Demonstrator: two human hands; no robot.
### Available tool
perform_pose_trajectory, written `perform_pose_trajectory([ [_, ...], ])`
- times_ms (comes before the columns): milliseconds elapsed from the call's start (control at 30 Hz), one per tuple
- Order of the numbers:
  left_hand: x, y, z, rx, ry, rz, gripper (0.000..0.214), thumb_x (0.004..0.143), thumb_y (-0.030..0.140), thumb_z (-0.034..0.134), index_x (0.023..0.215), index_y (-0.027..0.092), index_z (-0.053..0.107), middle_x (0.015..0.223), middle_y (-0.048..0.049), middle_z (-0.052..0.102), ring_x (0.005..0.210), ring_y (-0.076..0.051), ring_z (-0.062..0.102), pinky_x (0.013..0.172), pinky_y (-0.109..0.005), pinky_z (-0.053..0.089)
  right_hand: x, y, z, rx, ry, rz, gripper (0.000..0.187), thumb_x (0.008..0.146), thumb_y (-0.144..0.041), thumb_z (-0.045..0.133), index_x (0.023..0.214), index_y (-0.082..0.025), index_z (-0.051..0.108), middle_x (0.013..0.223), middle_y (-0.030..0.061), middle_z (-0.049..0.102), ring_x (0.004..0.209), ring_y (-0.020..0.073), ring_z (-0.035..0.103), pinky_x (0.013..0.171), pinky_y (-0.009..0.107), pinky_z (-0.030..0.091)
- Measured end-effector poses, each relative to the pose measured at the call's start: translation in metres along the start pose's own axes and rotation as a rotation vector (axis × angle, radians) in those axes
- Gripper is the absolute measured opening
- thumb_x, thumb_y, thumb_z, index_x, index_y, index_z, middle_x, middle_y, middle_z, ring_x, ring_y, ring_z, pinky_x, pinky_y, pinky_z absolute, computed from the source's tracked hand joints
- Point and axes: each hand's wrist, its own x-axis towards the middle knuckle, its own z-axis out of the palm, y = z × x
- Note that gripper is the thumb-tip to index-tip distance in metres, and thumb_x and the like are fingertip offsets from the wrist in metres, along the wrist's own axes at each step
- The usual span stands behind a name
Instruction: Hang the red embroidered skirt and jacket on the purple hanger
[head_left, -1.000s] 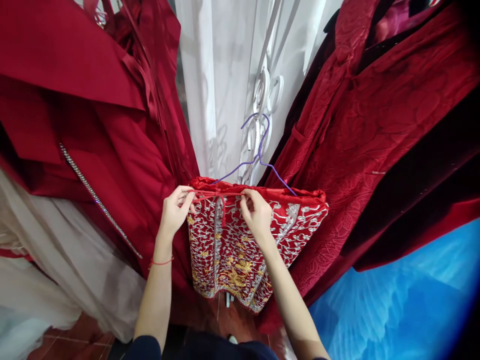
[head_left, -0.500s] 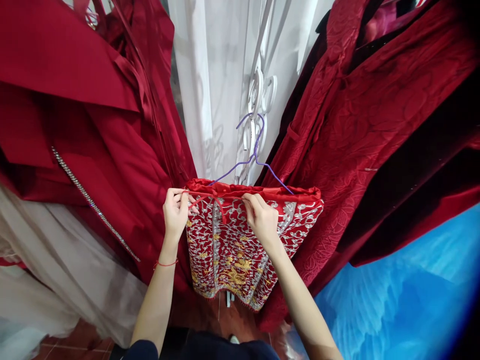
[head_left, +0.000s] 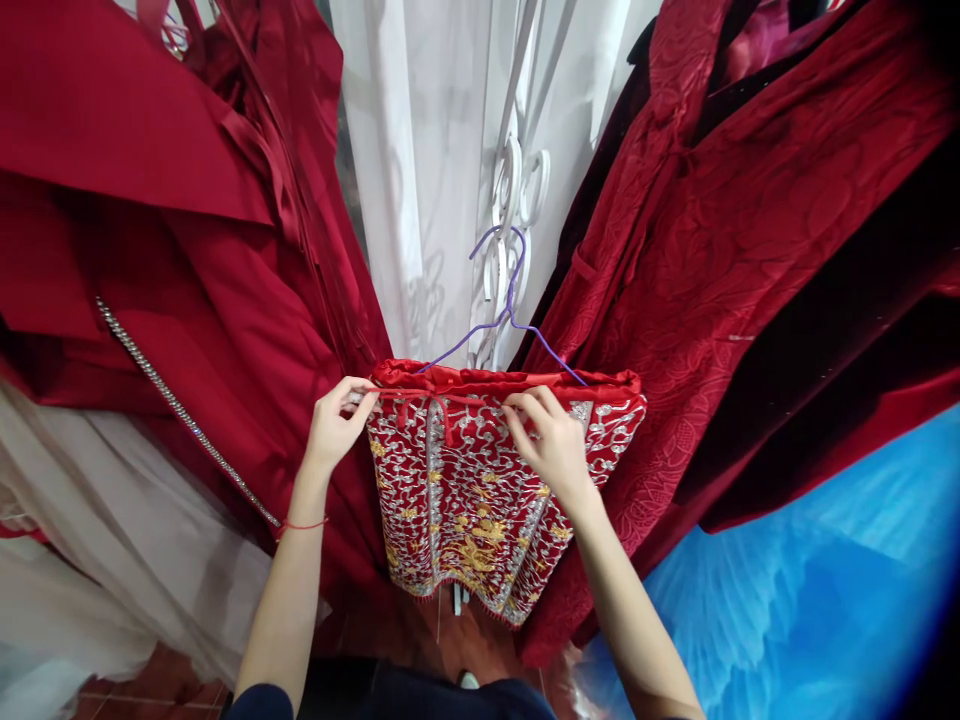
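Note:
An embroidered red skirt (head_left: pixel 480 490) with silver and gold patterns hangs in front of me, its gathered waistband at the top. Out of the waistband rises a purple wire hanger (head_left: pixel 513 285). A thin red drawstring (head_left: pixel 448 420) lies across the front of the waistband, knotted left of the middle with short ends dangling. My left hand (head_left: pixel 337 415) pinches the string at the skirt's left top corner. Further right, my right hand (head_left: pixel 551 435) pinches the string's other part just below the waistband. Both hands are closed at the fingertips.
Red gowns (head_left: pixel 202 250) hang on the left, one with a rhinestone strip. More red patterned garments (head_left: pixel 675 300) hang on the right, above a blue surface (head_left: pixel 810 600). Behind the hanger stand a white scrolled metal rack (head_left: pixel 506 190) and white curtains (head_left: pixel 420 150). Pale tulle (head_left: pixel 135 500) hangs at lower left.
My hands have moved apart, the left one to the left and the right one to the right. The string is drawn straighter along the waistband, its knot smaller.

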Motion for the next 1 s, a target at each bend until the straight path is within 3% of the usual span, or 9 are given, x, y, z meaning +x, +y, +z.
perform_pose_trajectory([
  [100,0.011,0.005,-0.015,-0.024,-0.046,0.149,0.031,0.083,0.035,0.067,0.111,0.022,0.061,0.115,-0.0089,0.064,0.096,-0.019,0.066,0.073,-0.027,0.056,0.004,0.026,-0.033,-0.006,0.118,-0.017,0.018,0.095,-0.031,0.054,0.103,-0.023,0.069,0.097,0.0066,0.064,0.084,0.0187,0.062,0.074,0.032,0.05],
  [200,0.027,0.016,-0.017,0.149,-0.106,0.303,0.029,0.087,0.035,0.06,0.113,0.024,0.067,0.134,-0.01,0.056,0.124,-0.025,0.053,0.103,-0.043,0.048,0.007,0.063,-0.061,-0.169,0.225,-0.012,0.02,0.089,-0.038,0.061,0.1,-0.024,0.071,0.106,0.011,0.062,0.105,0.0293,0.055,0.092,0.047,0.047],
  [267,0.039,0.023,-0.014,0.252,-0.191,0.36,0.024,0.087,0.037,0.06,0.106,0.024,0.069,0.134,-0.0089,0.057,0.129,-0.027,0.049,0.113,-0.048,0.039,0.006,0.087,-0.074,-0.215,0.181,-0.03,0.026,0.087,-0.047,0.064,0.094,-0.023,0.071,0.112,0.0121,0.06,0.112,0.0328,0.05,0.096,0.053,0.043],
  [400,0.055,0.029,-0.012,0.332,-0.323,0.392,0.025,0.084,0.045,0.067,0.098,0.024,0.069,0.118,-0.0074,0.066,0.111,-0.025,0.061,0.101,-0.039,0.047,0.002,0.115,-0.09,-0.214,-0.006,-0.077,0.037,0.085,-0.058,0.063,0.096,-0.023,0.069,0.116,0.0112,0.061,0.111,0.0313,0.052,0.094,0.05,0.044],
  [467,0.059,0.029,-0.016,0.381,-0.278,0.413,0.023,0.085,0.046,0.067,0.092,0.024,0.069,0.108,-0.0054,0.071,0.098,-0.023,0.065,0.094,-0.036,0.048,0.003,0.119,-0.096,-0.18,-0.039,-0.102,0.034,0.088,-0.055,0.062,0.095,-0.023,0.069,0.114,0.0108,0.062,0.107,0.0286,0.055,0.091,0.046,0.046],
  [600,0.06,0.025,-0.02,0.434,-0.08,0.454,0.025,0.087,0.047,0.066,0.081,0.023,0.068,0.087,-0.0035,0.073,0.079,-0.021,0.066,0.083,-0.032,0.048,0.011,0.112,-0.102,-0.094,-0.004,-0.082,0.028,0.093,-0.048,0.059,0.086,-0.022,0.068,0.109,0.0102,0.066,0.1,0.0252,0.062,0.089,0.043,0.05],
  [767,0.055,0.019,-0.007,0.433,0.072,0.399,0.028,0.09,0.049,0.062,0.082,0.023,0.069,0.079,-0.0022,0.071,0.066,-0.017,0.061,0.067,-0.027,0.044,0.023,0.101,-0.092,0.073,0.005,-0.032,0.021,0.094,-0.041,0.058,0.089,-0.022,0.066,0.11,0.0099,0.069,0.099,0.0239,0.066,0.088,0.04,0.053],
  [867,0.052,0.019,0.003,0.389,0.142,0.336,0.029,0.091,0.048,0.061,0.081,0.022,0.068,0.072,-0.0009,0.067,0.058,-0.014,0.056,0.063,-0.024,0.041,0.025,0.102,-0.078,0.115,0.101,0.03,0.022,0.094,-0.041,0.058,0.087,-0.022,0.065,0.094,0.0069,0.071,0.084,0.0209,0.067,0.078,0.035,0.053],
  [1000,0.052,0.019,0.011,0.273,0.256,0.222,0.025,0.088,0.045,0.064,0.082,0.021,0.065,0.065,0.0023,0.061,0.052,-0.01,0.046,0.057,-0.022,0.037,0.028,0.106,-0.058,0.094,0.303,0.198,0.029,0.092,-0.048,0.058,0.085,-0.021,0.065,0.073,0.0015,0.064,0.059,0.0146,0.055,0.059,0.029,0.046],
])
